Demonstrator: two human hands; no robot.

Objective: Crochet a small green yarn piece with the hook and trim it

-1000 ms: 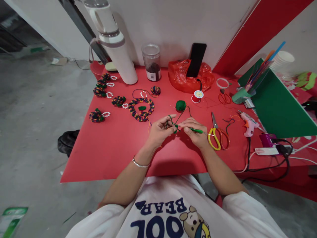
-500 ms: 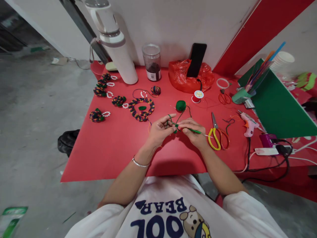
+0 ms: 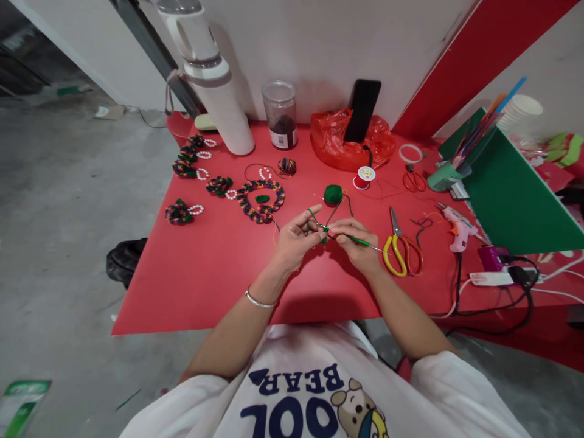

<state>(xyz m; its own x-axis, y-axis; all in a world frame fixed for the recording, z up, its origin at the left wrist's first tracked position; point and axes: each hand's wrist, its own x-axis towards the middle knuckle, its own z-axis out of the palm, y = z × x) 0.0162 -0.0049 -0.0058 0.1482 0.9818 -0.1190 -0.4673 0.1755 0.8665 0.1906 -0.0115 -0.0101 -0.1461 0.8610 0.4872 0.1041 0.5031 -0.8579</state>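
Note:
My left hand (image 3: 297,236) pinches a small green crochet piece (image 3: 324,238), and green yarn loops over its raised index finger. In my right hand (image 3: 358,242) is a crochet hook with a green handle (image 3: 359,241); its tip meets the yarn at the piece between both hands. A strand runs up from there to the green yarn ball (image 3: 333,194) just beyond. Left of my hands lies a curved braided multicolour strip (image 3: 241,204), with a small green leaf-shaped piece (image 3: 262,199) inside its curve. The stitches are too small to make out.
Scissors (image 3: 398,246) lie close to my right hand, with a pink glue gun (image 3: 460,229) and cables farther right. Several crocheted pieces with white beads (image 3: 179,212) sit at left. A tall white bottle (image 3: 223,103), a jar (image 3: 280,118) and a phone (image 3: 362,109) stand at the back.
My left index finger has lifted and straightened slightly, raising the yarn loop. The green piece has shifted a little between my fingers; the hook stays in my right hand.

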